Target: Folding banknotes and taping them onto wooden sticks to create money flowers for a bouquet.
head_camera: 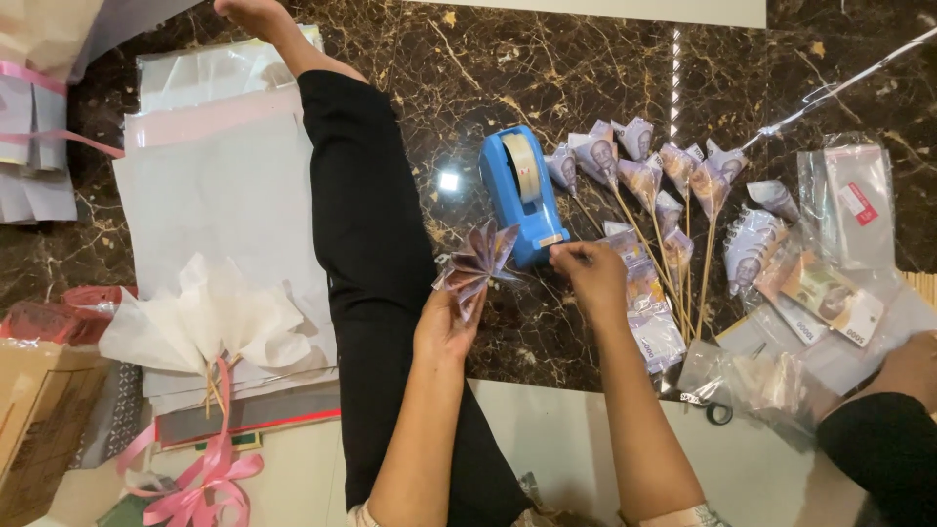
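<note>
The left hand (pixel 444 327) pinches a folded banknote fan (pixel 476 265) just before the blue tape dispenser (pixel 524 193), while the right hand (pixel 589 273), fingers together, seemingly pulls tape—best kept taut and short.

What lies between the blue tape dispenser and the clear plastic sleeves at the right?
Head view: folded banknotes on thin sticks fan out between the blue tape dispenser and the clear plastic sleeves.

Both bare forearms are stretched forward; the left hand (pixel 444 327) is cupped upward, the right hand (pixel 589 273) pinched, palm down.
</note>
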